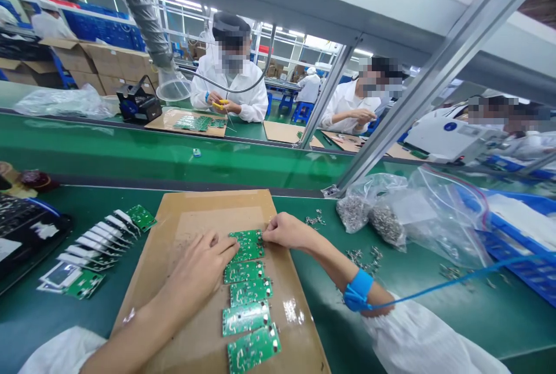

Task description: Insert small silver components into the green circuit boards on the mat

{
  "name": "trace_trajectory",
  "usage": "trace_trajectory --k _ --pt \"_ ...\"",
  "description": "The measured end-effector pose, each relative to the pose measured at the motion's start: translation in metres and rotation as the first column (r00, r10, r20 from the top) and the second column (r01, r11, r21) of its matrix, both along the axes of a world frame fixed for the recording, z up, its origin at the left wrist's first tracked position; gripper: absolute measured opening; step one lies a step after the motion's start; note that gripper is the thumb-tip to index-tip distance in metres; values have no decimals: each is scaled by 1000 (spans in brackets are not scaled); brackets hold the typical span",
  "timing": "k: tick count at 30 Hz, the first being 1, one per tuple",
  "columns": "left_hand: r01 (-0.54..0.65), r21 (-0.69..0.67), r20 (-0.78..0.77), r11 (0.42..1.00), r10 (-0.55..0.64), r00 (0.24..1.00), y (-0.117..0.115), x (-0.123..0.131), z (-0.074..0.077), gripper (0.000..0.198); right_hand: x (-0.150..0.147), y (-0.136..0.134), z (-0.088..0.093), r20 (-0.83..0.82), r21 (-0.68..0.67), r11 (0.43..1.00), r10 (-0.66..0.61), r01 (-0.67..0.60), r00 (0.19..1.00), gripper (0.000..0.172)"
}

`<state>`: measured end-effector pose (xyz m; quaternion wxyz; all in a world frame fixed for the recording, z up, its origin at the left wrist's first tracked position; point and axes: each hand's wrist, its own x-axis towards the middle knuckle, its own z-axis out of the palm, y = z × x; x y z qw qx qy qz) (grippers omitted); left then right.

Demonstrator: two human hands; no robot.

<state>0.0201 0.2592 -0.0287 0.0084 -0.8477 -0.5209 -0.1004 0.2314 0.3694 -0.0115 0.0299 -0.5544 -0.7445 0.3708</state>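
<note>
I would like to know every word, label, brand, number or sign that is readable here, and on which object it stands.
No text can be read.
Blue round emblem on the white boxy machine: too blurred.
Green rectangular circuit boards: any print is too small.
White sticker on the black device at the left edge: no legible words.

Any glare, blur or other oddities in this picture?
In the head view, white glare marks the cardboard sheet beside the circuit boards; in the head view, the co-workers' faces are pixelated; again in the head view, the far background looks softer than the boards.
</note>
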Motion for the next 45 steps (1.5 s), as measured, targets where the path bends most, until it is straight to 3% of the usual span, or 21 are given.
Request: trace_trajectory --k 6,9,12,15,18,21,24,28,34,40,45 --pt "9 24 -79 1000 -8 997 1 0 1 58 -8 0 5 82 5 1000 20 -20 996 29" --pt "6 78 -50 997 -2 999 3 -2 -4 56 -12 2 13 115 20 1000 15 -17 993 27" --pt "7 135 35 991 -12 999 5 -9 -15 52 1 -4 31 132 71 997 18 -28 991 22" --pt "30 162 139 986 -53 989 7 -14 -30 51 42 -32 48 152 194 980 20 -50 988 9" --pt "53 195 191 979 -91 977 9 -16 -39 47 94 -78 51 310 290 953 -8 -87 951 19" --pt "56 232 216 971 -108 970 10 -16 -40 45 130 -118 36 413 257 964 -48 -66 910 24" --pt "84 246 197 966 -135 971 11 -17 -39 46 139 -137 15 396 259 965 -62 -47 916 25" --pt "140 268 160 953 -187 969 11 -17 -33 42 128 -136 4 329 310 948 -39 -69 943 22" --pt "134 261 227 956 -196 954 6 -8 -20 37 105 -119 12 6 371 928 -4 2 1000 14" --pt "112 174 289 978 -160 944 5 -6 -15 36 94 -96 11 -135 287 953 -57 94 989 16" --pt "102 161 292 982 -146 945 4 -9 -17 35 108 -91 10 -134 333 933 -99 138 986 24"
